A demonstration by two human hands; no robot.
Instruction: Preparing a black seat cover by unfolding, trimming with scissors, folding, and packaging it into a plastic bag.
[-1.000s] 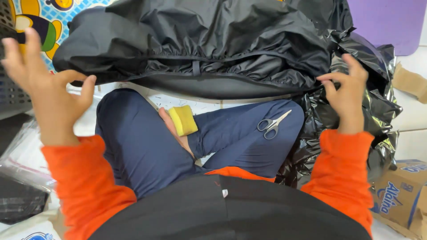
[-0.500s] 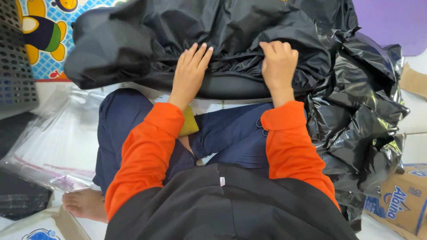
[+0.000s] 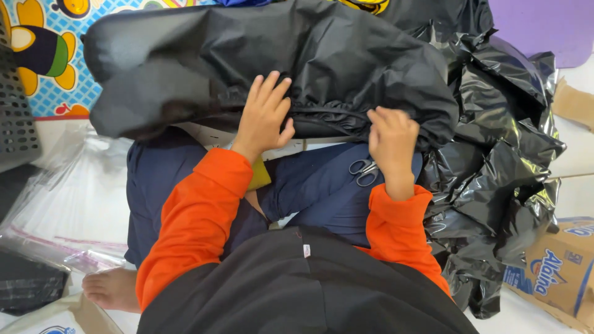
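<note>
Floor space around a seated person fills the frame, with a bright cartoon mat (image 3: 43, 55) at the upper left and a purple mat (image 3: 544, 28) at the upper right. At centre, the left hand (image 3: 265, 114) lies flat and open, fingers spread, pressing on the near edge of a black fabric cover (image 3: 247, 55) spread across the lap. Right of centre, the right hand (image 3: 391, 133) is curled, pinching the gathered hem of the same cover. As a judgement, the cover looks roughly flattened but not yet folded; both hands are on its edge, so most of the folding or packing seems left. Just below the right hand, scissors (image 3: 364, 172) rest on the blue trouser leg. Crumpled black plastic bags (image 3: 501, 161) pile up at the right, a cardboard box (image 3: 557, 272) sits at the lower right, and clear plastic bags (image 3: 55, 210) lie at the left.
</note>
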